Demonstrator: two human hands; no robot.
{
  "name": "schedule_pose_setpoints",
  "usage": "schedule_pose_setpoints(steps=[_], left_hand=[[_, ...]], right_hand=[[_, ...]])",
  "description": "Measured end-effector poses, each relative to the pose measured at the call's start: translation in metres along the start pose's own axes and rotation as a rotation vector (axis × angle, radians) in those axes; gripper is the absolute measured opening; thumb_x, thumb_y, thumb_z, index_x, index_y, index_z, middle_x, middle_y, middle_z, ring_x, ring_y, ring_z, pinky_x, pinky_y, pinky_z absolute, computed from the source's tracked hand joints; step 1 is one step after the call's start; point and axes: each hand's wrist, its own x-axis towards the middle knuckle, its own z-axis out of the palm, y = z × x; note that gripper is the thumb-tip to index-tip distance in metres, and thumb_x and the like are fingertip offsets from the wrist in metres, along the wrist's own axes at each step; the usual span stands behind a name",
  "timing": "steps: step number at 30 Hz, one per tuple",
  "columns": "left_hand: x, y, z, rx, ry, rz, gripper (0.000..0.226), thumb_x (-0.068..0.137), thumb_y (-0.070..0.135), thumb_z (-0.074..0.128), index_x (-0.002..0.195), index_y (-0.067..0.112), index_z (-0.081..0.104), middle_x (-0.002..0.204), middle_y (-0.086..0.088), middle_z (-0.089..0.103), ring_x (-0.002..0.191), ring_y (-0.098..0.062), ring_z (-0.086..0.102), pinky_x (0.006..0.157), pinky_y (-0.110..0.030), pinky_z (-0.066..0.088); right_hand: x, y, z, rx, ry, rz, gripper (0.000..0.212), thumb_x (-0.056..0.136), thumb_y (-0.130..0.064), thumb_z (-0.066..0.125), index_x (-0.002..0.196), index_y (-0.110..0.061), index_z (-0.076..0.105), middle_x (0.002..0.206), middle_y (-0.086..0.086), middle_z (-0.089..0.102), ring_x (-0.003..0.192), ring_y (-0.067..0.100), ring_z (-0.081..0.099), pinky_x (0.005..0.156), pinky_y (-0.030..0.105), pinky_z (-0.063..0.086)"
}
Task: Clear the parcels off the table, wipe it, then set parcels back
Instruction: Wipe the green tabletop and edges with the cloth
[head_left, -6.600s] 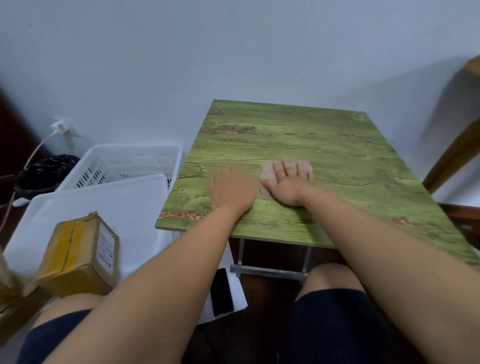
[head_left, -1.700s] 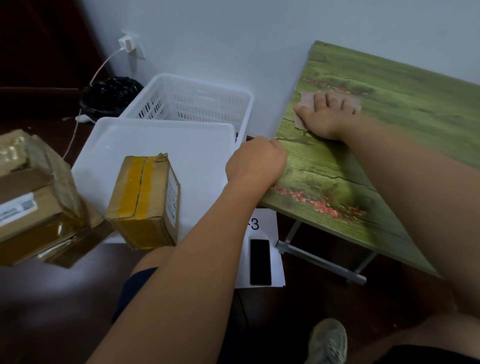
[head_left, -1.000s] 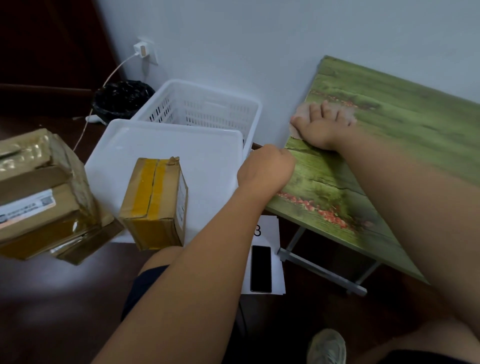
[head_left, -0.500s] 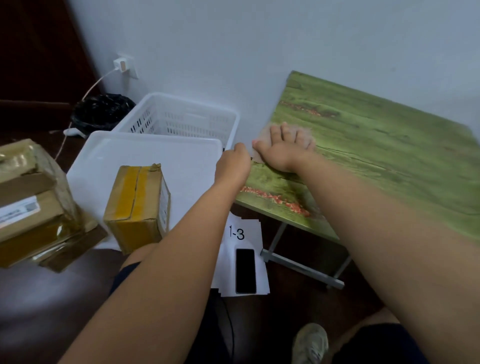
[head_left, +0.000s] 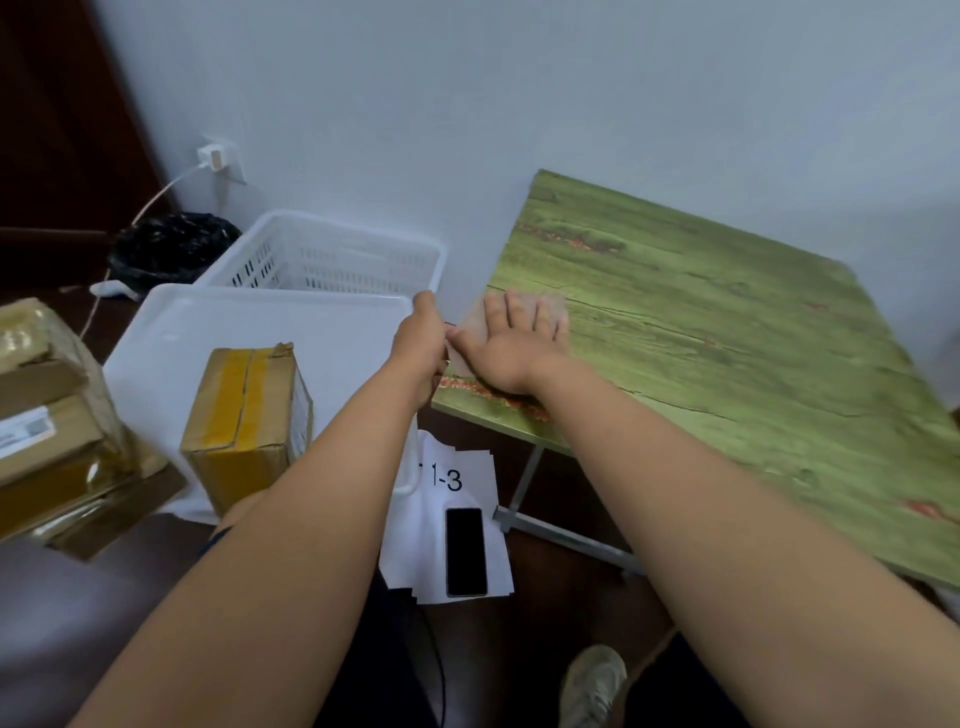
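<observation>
At nine o'clock of the green table (head_left: 727, 332), right hand (head_left: 511, 348) flat, fingers spread, pressing a cloth (head_left: 550, 304), left hand (head_left: 423, 343) curled at the table edge, its hold unclear, taped parcel (head_left: 247, 421) on a white tray (head_left: 270, 322) at its eight o'clock.

Cloth (head_left: 550, 306) — mostly covered by the right hand (head_left: 511, 353); only a pale edge shows past the fingers.
Left hand (head_left: 421, 343) — seen from the back at the table (head_left: 727, 364) edge; its fingers are out of sight, grip cannot be told.
Table — right and near corners cut off by the frame.
Taped parcels (head_left: 47, 415) — cut off at the left edge, label print too blurred to read.
Parcel (head_left: 249, 426) on the white tray (head_left: 270, 322) — lower part behind the left forearm, side label illegible.
Paper sheet (head_left: 452, 483) — partly under the phone (head_left: 466, 551).
Shoe (head_left: 592, 686) — cut by the bottom edge.
</observation>
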Motion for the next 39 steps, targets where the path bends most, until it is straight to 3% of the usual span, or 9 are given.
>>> schedule_pose_setpoints(steps=[4, 9, 12, 15, 19, 26, 33, 36, 39], left_hand=[[-0.006, 0.002, -0.006, -0.024, -0.035, -0.048, 0.058, 0.101, 0.05, 0.021, 0.077, 0.008, 0.053, 0.06, -0.004, 0.043, 0.045, -0.015, 0.028, 0.043, -0.022, 0.023], [-0.008, -0.001, -0.015, -0.04, -0.056, -0.083, 0.068, 0.1, 0.055, 0.018, 0.083, 0.005, 0.061, 0.066, -0.009, 0.056, 0.036, -0.016, 0.045, 0.04, -0.017, 0.031], [-0.006, -0.003, -0.021, -0.085, -0.071, -0.116, 0.072, 0.098, 0.059, 0.018, 0.089, 0.004, 0.064, 0.079, -0.014, 0.06, 0.054, -0.022, 0.052, 0.046, -0.022, 0.039], [-0.007, -0.006, -0.026, -0.136, -0.093, -0.135, 0.073, 0.098, 0.06, 0.019, 0.095, 0.003, 0.065, 0.087, -0.015, 0.065, 0.058, -0.022, 0.055, 0.048, -0.021, 0.043], [-0.011, -0.008, -0.032, -0.216, -0.138, -0.153, 0.07, 0.099, 0.058, 0.022, 0.104, 0.001, 0.063, 0.102, -0.02, 0.067, 0.075, -0.03, 0.063, 0.064, -0.033, 0.049], [-0.02, -0.013, -0.038, -0.305, -0.209, -0.183, 0.064, 0.099, 0.056, 0.03, 0.12, 0.002, 0.059, 0.11, -0.02, 0.063, 0.096, -0.033, 0.065, 0.076, -0.041, 0.053], [-0.027, -0.016, -0.043, -0.323, -0.252, -0.163, 0.053, 0.098, 0.048, 0.04, 0.118, 0.003, 0.06, 0.11, -0.019, 0.062, 0.097, -0.034, 0.064, 0.083, -0.044, 0.05], [-0.029, -0.016, -0.046, -0.376, -0.247, -0.15, 0.049, 0.096, 0.045, 0.043, 0.115, 0.003, 0.06, 0.117, -0.021, 0.064, 0.102, -0.036, 0.063, 0.097, -0.046, 0.046], [-0.031, -0.016, -0.047, -0.388, -0.24, -0.144, 0.05, 0.096, 0.044, 0.045, 0.118, 0.002, 0.059, 0.118, -0.022, 0.064, 0.098, -0.035, 0.064, 0.093, -0.044, 0.049]], right_hand=[[-0.01, -0.001, 0.006, -0.011, 0.004, -0.015, 0.089, 0.088, -0.079, 0.015, 0.156, -0.028, -0.008, 0.163, -0.002, -0.02, 0.149, 0.033, -0.021, 0.117, 0.054, -0.016], [-0.023, -0.004, 0.014, -0.015, -0.006, -0.032, 0.086, 0.091, -0.073, 0.022, 0.156, -0.027, -0.012, 0.162, -0.001, -0.024, 0.148, 0.035, -0.023, 0.116, 0.055, -0.017], [-0.033, -0.007, 0.02, -0.017, 0.005, -0.038, 0.085, 0.091, -0.072, 0.019, 0.156, -0.027, -0.011, 0.162, -0.001, -0.024, 0.147, 0.035, -0.023, 0.116, 0.056, -0.016], [-0.045, -0.009, 0.023, -0.016, 0.007, -0.056, 0.084, 0.092, -0.07, 0.019, 0.156, -0.026, -0.011, 0.162, -0.001, -0.024, 0.147, 0.035, -0.024, 0.116, 0.055, -0.016], [-0.058, -0.012, 0.027, 0.003, 0.002, -0.066, 0.088, 0.09, -0.073, 0.021, 0.156, -0.025, -0.012, 0.162, 0.0, -0.023, 0.147, 0.035, -0.025, 0.116, 0.054, -0.018], [-0.074, -0.015, 0.033, -0.038, 0.019, -0.095, 0.085, 0.092, -0.072, 0.021, 0.156, -0.026, -0.013, 0.162, -0.002, -0.024, 0.147, 0.036, -0.024, 0.116, 0.054, -0.016], [-0.081, -0.009, 0.029, -0.017, -0.015, -0.137, 0.082, 0.094, -0.071, 0.021, 0.156, -0.029, -0.013, 0.162, -0.003, -0.025, 0.147, 0.033, -0.025, 0.116, 0.051, -0.018], [-0.079, -0.006, 0.028, -0.004, -0.027, -0.146, 0.077, 0.095, -0.069, 0.02, 0.155, -0.032, -0.012, 0.162, -0.006, -0.024, 0.148, 0.03, -0.024, 0.116, 0.048, -0.018], [-0.078, -0.002, 0.028, 0.008, -0.035, -0.153, 0.075, 0.096, -0.068, 0.019, 0.155, -0.033, -0.011, 0.162, -0.007, -0.023, 0.148, 0.029, -0.024, 0.116, 0.048, -0.017]])
